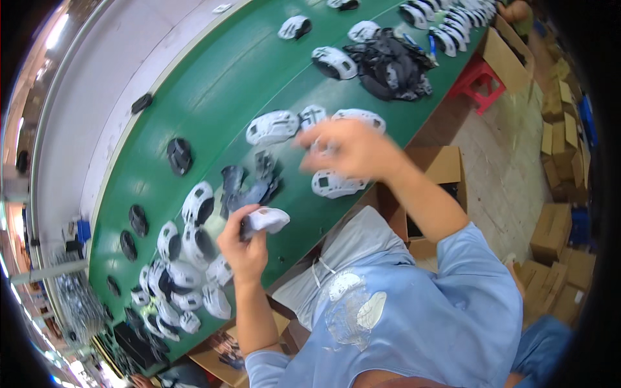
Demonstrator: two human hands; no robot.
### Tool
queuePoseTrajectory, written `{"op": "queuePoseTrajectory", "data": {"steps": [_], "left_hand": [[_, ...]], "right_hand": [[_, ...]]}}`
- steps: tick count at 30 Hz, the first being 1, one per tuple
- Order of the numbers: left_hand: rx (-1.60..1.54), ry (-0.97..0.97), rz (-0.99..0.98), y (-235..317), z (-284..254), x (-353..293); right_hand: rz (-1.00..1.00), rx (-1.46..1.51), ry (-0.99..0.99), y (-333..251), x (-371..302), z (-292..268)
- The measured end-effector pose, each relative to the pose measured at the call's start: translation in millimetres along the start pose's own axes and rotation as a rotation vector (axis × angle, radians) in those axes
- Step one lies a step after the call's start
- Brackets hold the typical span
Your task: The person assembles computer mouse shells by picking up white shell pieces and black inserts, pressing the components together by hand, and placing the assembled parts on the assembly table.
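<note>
My left hand [242,249] is closed round a small white curved plastic shell [268,220], which it holds up over the near edge of the green table. My right hand [352,147] is smeared by motion above a group of white shells; whether anything is in its fingers does not show. Around it lie a white shell with cut-out holes [272,127], another partly covered one [361,119] and one nearer me [337,185]. Dark grey moulded pieces [249,187] rest between my hands.
Several white shells with black insides are heaped on the left [184,275]. Crumpled black plastic [394,68] and rows of white shells [453,29] occupy the far right. Black parts [179,156] dot the green table [213,116]. Cardboard boxes [550,239] and a red stool [480,84] stand right.
</note>
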State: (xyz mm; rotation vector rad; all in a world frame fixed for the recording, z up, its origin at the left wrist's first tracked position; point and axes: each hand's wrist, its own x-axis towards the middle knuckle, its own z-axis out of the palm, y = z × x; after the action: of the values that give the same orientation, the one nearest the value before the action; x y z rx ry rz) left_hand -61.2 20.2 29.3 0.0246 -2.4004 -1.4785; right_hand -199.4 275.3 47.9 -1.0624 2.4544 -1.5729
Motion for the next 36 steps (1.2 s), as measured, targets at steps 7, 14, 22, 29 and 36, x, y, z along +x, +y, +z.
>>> {"op": "queuePoseTrajectory", "data": {"steps": [7,14,22,29,36], "left_hand": [[-1.283,-0.040,-0.595,-28.3,18.2,-37.5],[-1.715,-0.186,-0.455,-35.0,16.8,-42.8],[-1.669,-0.218,-0.323,-44.6,22.4,-44.8],[-1.592,-0.114,-0.050,-42.4,31.2,-41.0],[-1.772,-0.202,0.016,-48.0,43.4,-43.1]], "right_hand": [[0.252,-0.806,0.250,123.8,-30.8,-100.8],[0.287,-0.812,0.105,147.1,-14.6,-105.8],[0.262,-0.730,-0.154,130.0,-9.5,-114.0],[0.019,0.453,0.500,11.5,-9.6,-32.7],[0.097,0.997,0.148,-60.1,-24.0,86.4]]}}
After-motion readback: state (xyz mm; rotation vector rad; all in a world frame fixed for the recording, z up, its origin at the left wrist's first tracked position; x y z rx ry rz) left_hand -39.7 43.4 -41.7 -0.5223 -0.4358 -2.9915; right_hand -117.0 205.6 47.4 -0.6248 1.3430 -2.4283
